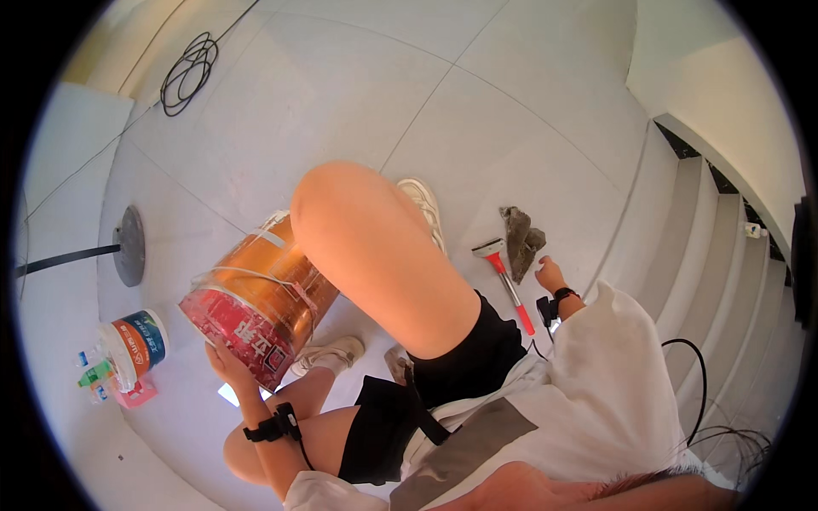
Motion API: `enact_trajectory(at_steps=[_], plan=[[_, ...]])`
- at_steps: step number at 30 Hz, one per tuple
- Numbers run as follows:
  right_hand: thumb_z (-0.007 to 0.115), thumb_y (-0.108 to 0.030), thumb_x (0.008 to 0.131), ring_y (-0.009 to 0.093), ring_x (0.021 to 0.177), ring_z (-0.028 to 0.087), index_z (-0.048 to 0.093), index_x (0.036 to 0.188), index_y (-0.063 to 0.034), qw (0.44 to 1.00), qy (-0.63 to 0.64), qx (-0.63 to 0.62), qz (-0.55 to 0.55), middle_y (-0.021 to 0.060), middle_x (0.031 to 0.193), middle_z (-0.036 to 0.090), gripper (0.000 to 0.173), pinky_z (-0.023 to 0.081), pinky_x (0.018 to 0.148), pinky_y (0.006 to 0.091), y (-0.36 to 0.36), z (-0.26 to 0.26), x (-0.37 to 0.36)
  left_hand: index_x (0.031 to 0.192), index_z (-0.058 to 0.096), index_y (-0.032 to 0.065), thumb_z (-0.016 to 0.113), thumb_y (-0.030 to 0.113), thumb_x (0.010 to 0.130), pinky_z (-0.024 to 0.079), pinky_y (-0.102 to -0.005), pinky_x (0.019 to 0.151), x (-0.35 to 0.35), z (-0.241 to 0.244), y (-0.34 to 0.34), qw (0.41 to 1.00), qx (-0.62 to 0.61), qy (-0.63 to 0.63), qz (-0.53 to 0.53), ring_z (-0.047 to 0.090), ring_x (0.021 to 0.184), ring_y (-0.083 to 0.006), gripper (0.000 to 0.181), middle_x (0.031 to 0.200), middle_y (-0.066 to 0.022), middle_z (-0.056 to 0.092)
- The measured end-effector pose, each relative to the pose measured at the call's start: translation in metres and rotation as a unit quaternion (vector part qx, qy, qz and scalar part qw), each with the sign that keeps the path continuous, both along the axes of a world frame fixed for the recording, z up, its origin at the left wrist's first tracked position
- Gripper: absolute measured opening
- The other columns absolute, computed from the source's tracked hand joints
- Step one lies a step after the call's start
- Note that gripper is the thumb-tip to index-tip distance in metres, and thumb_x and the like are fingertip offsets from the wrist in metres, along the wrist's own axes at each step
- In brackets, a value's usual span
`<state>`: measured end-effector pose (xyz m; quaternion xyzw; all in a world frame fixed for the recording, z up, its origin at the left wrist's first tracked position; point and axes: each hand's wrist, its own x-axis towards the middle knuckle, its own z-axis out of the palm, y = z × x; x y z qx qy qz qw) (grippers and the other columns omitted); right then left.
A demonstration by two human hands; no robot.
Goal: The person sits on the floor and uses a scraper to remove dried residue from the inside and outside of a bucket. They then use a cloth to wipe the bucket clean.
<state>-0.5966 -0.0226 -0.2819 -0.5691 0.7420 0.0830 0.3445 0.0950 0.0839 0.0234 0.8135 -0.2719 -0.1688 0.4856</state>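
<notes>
My left hand (230, 370) grips the edge of a large orange and red metal paint bucket (275, 274) beside my raised knee. A wire handle crosses the bucket's side, and its red band bears writing. The inside of the bucket is hidden from here. My right hand (551, 274) is low over the floor, its fingers next to a grey-brown, dirty lump (523, 239); whether they touch it is not clear, nor whether it is cloth or stone. Just left of the lump lies a scraper (510, 287) with a red and metal handle.
Grey steps (687, 243) run along the right. At left, a white, orange and blue plastic bucket (137, 345) holds plastic bottles. Behind it are a round stand base (131, 246) and a coiled black cable (190, 73). Another brownish lump (397, 365) lies beneath my leg.
</notes>
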Motion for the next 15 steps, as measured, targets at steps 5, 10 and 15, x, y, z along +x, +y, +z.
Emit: enact_trajectory(at_steps=[5, 10, 15], plan=[[0.066, -0.014, 0.076, 0.037, 0.099, 0.061, 0.057, 0.116, -0.0045, 0.974, -0.039, -0.19, -0.118, 0.0197, 0.1, 0.065, 0.042, 0.049, 0.085, 0.0432, -0.019, -0.042, -0.001, 0.108, 0.055, 0.0, 0.042, 0.019, 0.101, 0.047, -0.0242, 0.069, -0.016, 0.012, -0.01, 0.998, -0.025, 0.048, 0.028, 0.056, 0.08, -0.0097, 0.024, 0.095, -0.0053, 0.06], [0.067, -0.015, 0.077, 0.037, 0.102, 0.06, 0.063, 0.105, -0.0057, 0.994, 0.047, -0.08, -0.061, 0.0175, 0.108, 0.064, 0.03, 0.048, 0.089, 0.0458, -0.036, -0.046, 0.02, 0.111, 0.054, 0.0006, 0.043, 0.019, 0.1, 0.049, -0.0244, 0.07, -0.016, 0.008, -0.009, 0.998, -0.033, 0.056, 0.014, 0.059, 0.081, -0.0109, 0.024, 0.097, -0.0056, 0.061], [0.069, -0.025, 0.074, 0.036, 0.101, 0.061, 0.065, 0.095, -0.006, 0.99, 0.136, 0.002, -0.046, 0.0166, 0.104, 0.065, 0.028, 0.049, 0.087, 0.0481, -0.037, -0.037, 0.046, 0.11, 0.054, 0.0004, 0.042, 0.019, 0.101, 0.048, -0.0241, 0.071, -0.016, 0.01, -0.008, 0.999, -0.029, 0.043, 0.009, 0.057, 0.082, -0.0093, 0.024, 0.097, -0.0054, 0.061]])
